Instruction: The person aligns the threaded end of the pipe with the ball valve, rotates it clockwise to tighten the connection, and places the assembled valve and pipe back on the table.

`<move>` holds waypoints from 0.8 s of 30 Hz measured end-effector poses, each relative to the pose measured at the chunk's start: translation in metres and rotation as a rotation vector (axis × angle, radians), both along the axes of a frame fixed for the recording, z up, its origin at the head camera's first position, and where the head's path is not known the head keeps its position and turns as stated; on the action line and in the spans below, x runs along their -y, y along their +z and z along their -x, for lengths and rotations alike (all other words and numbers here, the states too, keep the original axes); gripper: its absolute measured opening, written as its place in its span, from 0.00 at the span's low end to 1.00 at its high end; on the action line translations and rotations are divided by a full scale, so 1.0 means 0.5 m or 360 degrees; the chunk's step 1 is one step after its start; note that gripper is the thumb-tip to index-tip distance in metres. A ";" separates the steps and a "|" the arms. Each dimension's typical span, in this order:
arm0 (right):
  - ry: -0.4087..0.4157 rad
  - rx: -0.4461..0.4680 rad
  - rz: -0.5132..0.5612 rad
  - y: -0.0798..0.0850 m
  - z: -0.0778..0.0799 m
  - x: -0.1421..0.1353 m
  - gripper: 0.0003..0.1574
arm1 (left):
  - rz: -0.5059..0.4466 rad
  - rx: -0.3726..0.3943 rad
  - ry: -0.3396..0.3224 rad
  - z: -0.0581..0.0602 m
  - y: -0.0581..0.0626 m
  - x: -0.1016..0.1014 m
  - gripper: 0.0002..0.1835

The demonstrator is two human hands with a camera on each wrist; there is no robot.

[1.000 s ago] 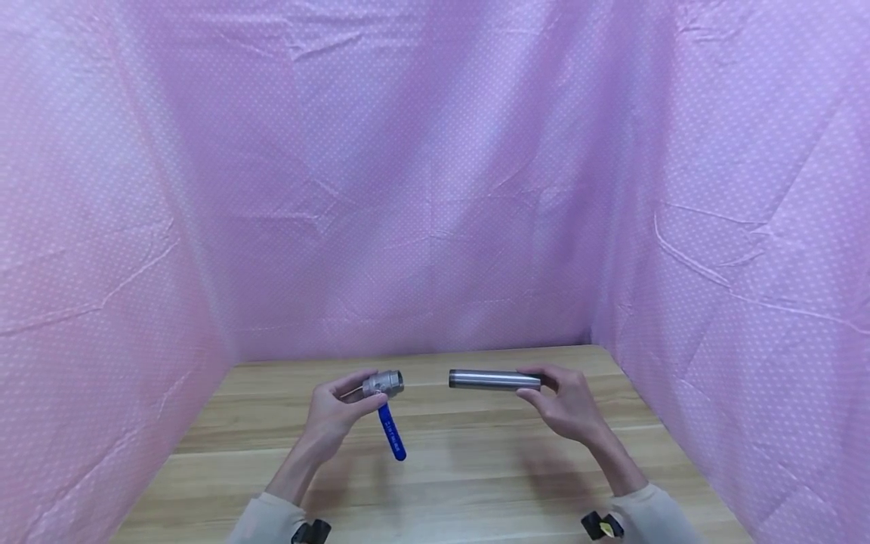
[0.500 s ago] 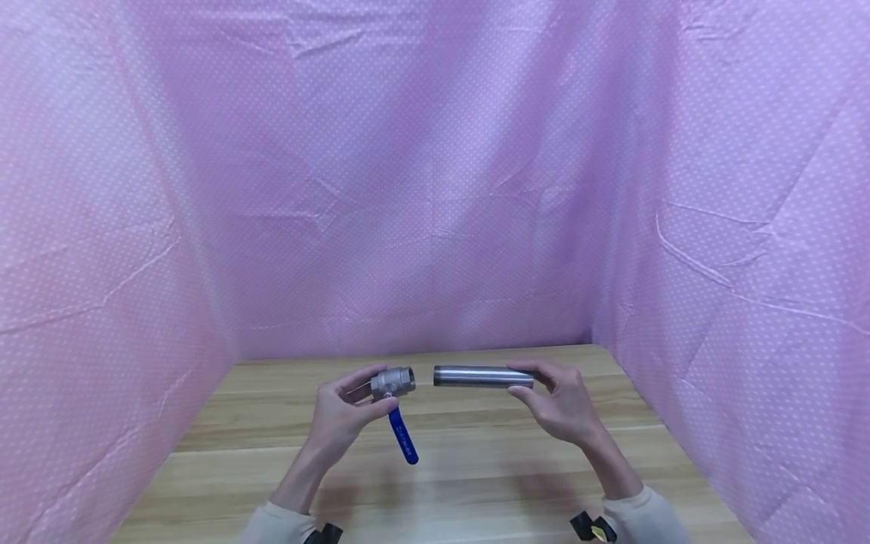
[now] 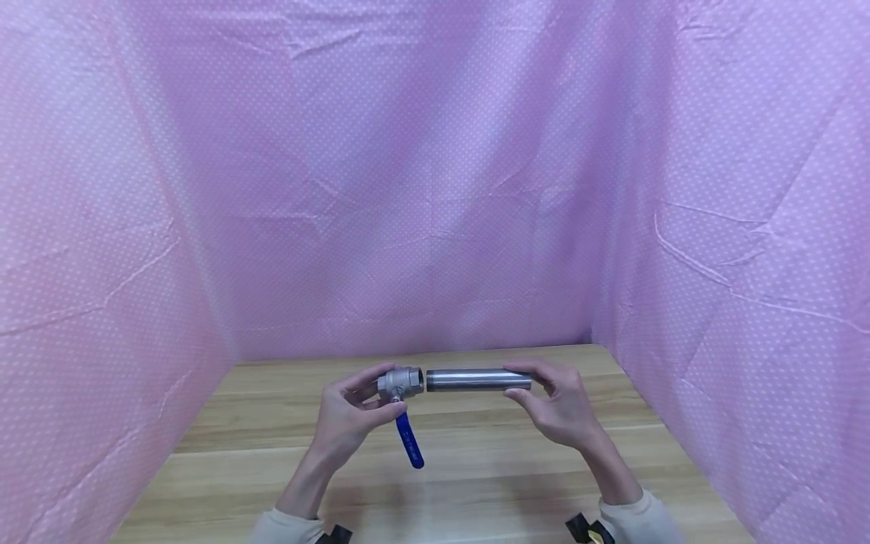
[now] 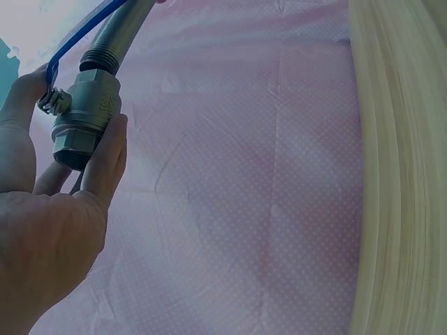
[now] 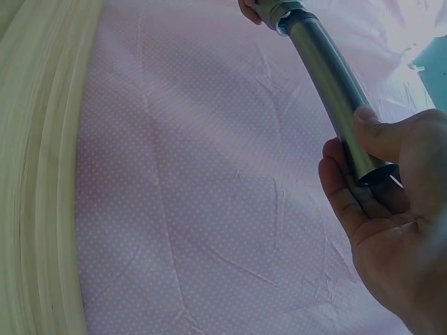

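Observation:
Above the table, my left hand (image 3: 345, 417) grips a steel ball valve (image 3: 399, 383) between thumb and fingers. Its blue lever handle (image 3: 411, 440) slants down toward the front. My right hand (image 3: 559, 404) pinches the right end of a straight metal pipe (image 3: 469, 379), held about level. The pipe's threaded left end faces the valve's open right mouth, very close to it. In the left wrist view the pipe's threads (image 4: 99, 58) show just outside the valve body (image 4: 94, 101). From the right wrist view, the near end of the pipe (image 5: 335, 91) looks hollow.
A light wooden table (image 3: 448, 483) lies below both hands. Pink dotted cloth (image 3: 421, 189) hangs behind it and along both sides. A dark device (image 3: 590, 529) sits at the right wrist, and a similar one (image 3: 334, 535) at the left.
The left hand has brought the valve to the right, and the right hand has moved the pipe to the left. The wide gap between them has shrunk to almost nothing.

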State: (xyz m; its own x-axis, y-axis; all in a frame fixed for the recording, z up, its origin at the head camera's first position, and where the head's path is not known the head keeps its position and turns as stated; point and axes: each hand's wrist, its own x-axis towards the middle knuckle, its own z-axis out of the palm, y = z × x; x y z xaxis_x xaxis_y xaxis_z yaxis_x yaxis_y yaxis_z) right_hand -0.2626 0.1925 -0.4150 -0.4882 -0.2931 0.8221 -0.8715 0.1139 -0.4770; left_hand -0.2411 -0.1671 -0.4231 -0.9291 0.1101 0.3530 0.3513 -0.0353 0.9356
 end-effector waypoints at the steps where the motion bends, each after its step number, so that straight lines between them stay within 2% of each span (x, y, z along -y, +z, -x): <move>1: 0.0001 -0.0002 -0.0003 0.001 -0.001 0.000 0.28 | -0.0003 -0.0005 -0.0007 -0.001 0.001 -0.001 0.39; 9: -0.0007 -0.0010 -0.0016 0.006 -0.006 0.001 0.29 | 0.0007 -0.0092 -0.0070 -0.008 0.006 -0.008 0.39; 12: -0.0037 0.0007 -0.0032 0.008 -0.009 0.002 0.29 | 0.0004 -0.0106 -0.0091 -0.008 0.007 -0.009 0.38; 24: -0.0040 -0.0077 -0.0049 0.017 -0.014 0.007 0.30 | -0.0016 -0.0139 -0.0174 -0.010 0.010 -0.004 0.38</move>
